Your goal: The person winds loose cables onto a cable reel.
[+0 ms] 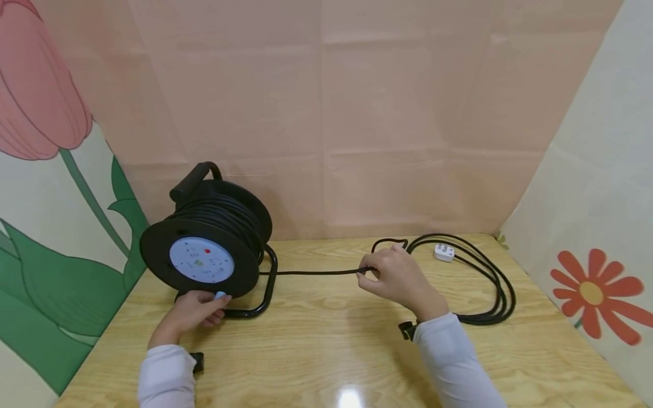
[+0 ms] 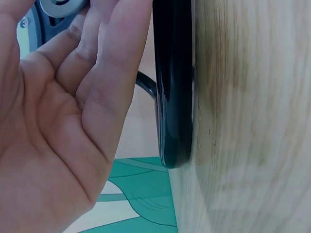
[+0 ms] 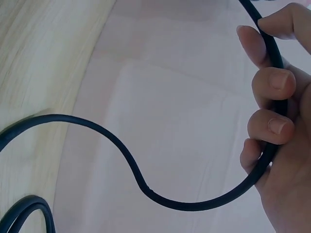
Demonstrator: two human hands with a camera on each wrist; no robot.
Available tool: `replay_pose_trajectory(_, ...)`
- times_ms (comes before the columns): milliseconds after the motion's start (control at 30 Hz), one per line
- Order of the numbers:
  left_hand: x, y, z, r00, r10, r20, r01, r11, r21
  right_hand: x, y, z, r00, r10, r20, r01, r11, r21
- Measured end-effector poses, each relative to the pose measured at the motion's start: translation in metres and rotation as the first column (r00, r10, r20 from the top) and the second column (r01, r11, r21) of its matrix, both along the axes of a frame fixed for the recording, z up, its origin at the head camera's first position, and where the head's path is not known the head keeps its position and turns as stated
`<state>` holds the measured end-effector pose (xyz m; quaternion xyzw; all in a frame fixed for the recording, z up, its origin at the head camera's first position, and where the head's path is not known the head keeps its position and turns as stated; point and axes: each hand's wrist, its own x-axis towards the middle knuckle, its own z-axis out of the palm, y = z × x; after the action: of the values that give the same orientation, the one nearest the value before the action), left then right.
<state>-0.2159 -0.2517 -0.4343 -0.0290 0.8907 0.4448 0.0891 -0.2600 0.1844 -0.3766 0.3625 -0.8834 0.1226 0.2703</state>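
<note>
A black cable reel (image 1: 158, 258) with a pale blue socket face stands on its tubular stand (image 1: 270, 283) at the left of the table. My left hand (image 1: 191, 313) pinches a small light blue knob (image 1: 220, 294) at the reel's lower rim; in the left wrist view the fingertips are out of sight. Black cord (image 1: 316, 272) runs nearly straight from the reel to my right hand (image 1: 400, 277). There the fingers curl round the cord (image 3: 277, 58), and beyond them it hangs in a slack bend.
Loose coils of the cord (image 1: 502, 283) lie on the wooden table (image 1: 316, 340) at the right. A white plug (image 1: 444, 252) rests inside the loops. Behind stands a pinkish backdrop (image 1: 357, 113), with flower-printed panels on both sides.
</note>
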Motion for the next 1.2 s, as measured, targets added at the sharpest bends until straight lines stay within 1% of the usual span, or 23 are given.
replay_pose_trajectory(133, 0.001, -0.004, -0.001, 1.000, 0.013, -0.012, -0.013, 1.000, -0.003, 0.003, -0.005, 0.002, 0.999, 0.030, -0.021, -0.030, 0.999, 0.012)
replay_pose_trajectory(367, 0.001, -0.014, -0.007, 0.999, 0.042, -0.011, -0.042, 0.999, 0.022, 0.005, -0.008, 0.001, 0.999, 0.012, -0.037, -0.011, 1.000, 0.023)
replay_pose_trajectory(433, 0.002, -0.016, -0.007, 0.999, 0.051, -0.014, -0.051, 0.998, 0.030, 0.005, -0.010, 0.000, 0.999, 0.027, -0.033, -0.026, 1.000, 0.016)
replay_pose_trajectory(467, 0.002, -0.017, -0.007, 0.999, 0.047, -0.018, -0.046, 0.998, 0.032, 0.005, -0.011, -0.001, 0.999, 0.038, -0.032, -0.038, 0.999, 0.013)
replay_pose_trajectory(533, 0.003, -0.019, -0.007, 0.998, 0.061, -0.023, -0.060, 0.998, 0.032, 0.005, -0.014, -0.001, 0.997, 0.064, -0.032, -0.064, 0.998, 0.002)
replay_pose_trajectory(600, 0.004, -0.021, -0.006, 0.997, 0.074, -0.027, -0.073, 0.997, 0.027, 0.005, -0.016, -0.002, 0.996, 0.079, -0.047, -0.079, 0.997, -0.002)
replay_pose_trajectory(667, 0.005, -0.024, -0.005, 0.996, 0.084, -0.036, -0.084, 0.996, 0.011, 0.004, -0.017, -0.004, 0.995, 0.071, -0.067, -0.071, 0.997, 0.003)
replay_pose_trajectory(700, 0.006, -0.025, -0.005, 0.994, 0.104, -0.034, -0.104, 0.995, 0.006, 0.003, -0.017, -0.004, 0.995, 0.064, -0.076, -0.064, 0.998, 0.005)
replay_pose_trajectory(767, 0.007, -0.028, -0.004, 0.991, 0.125, -0.039, -0.125, 0.992, -0.007, 0.002, -0.018, -0.006, 0.996, 0.045, -0.079, -0.045, 0.999, 0.008)
replay_pose_trajectory(833, 0.009, -0.032, -0.003, 0.989, 0.144, -0.046, -0.144, 0.989, -0.017, 0.002, -0.018, -0.008, 0.997, 0.035, -0.066, -0.034, 0.999, 0.012)
replay_pose_trajectory(933, 0.012, -0.036, -0.001, 0.985, 0.165, -0.048, -0.166, 0.986, -0.020, 0.004, -0.022, -0.010, 0.998, 0.052, -0.028, -0.052, 0.999, 0.014)
replay_pose_trajectory(1100, 0.014, -0.041, 0.001, 0.977, 0.205, -0.055, -0.203, 0.979, 0.031, 0.005, -0.029, -0.012, 0.995, 0.102, -0.017, -0.102, 0.995, 0.012)
replay_pose_trajectory(1200, 0.014, -0.043, 0.001, 0.970, 0.234, -0.063, -0.230, 0.971, 0.064, 0.005, -0.030, -0.013, 0.995, 0.098, -0.024, -0.097, 0.995, 0.015)
